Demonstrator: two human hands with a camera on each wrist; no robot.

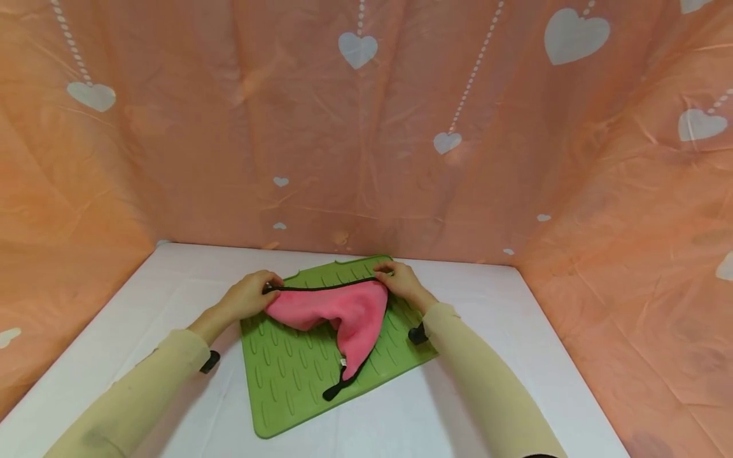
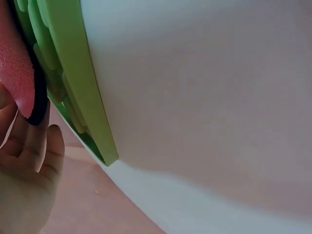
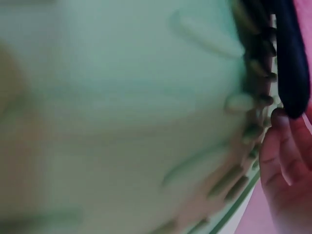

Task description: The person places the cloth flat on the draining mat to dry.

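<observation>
A pink cloth [image 1: 357, 308] with black edging hangs between my two hands over a green ridged mat [image 1: 280, 375]. My left hand [image 1: 250, 294] pinches its left corner; in the left wrist view, the fingers curl at the black-edged tip of the pink cloth [image 2: 17, 63]. At the opposite top corner, my right hand [image 1: 401, 283] pinches the black edging, which runs almost straight between the hands. The cloth's lower part folds and droops, and a black loop [image 1: 332, 392] at its bottom corner lies over the mat. A small white tag [image 1: 343, 362] shows near that loop.
The green mat lies slightly turned on a white table [image 1: 195, 407]. Orange sheeting with white hearts [image 1: 321, 140] stands behind the table and along both sides. A dark strap end [image 1: 210, 362] sticks out by the left wrist, another [image 1: 418, 334] by the right.
</observation>
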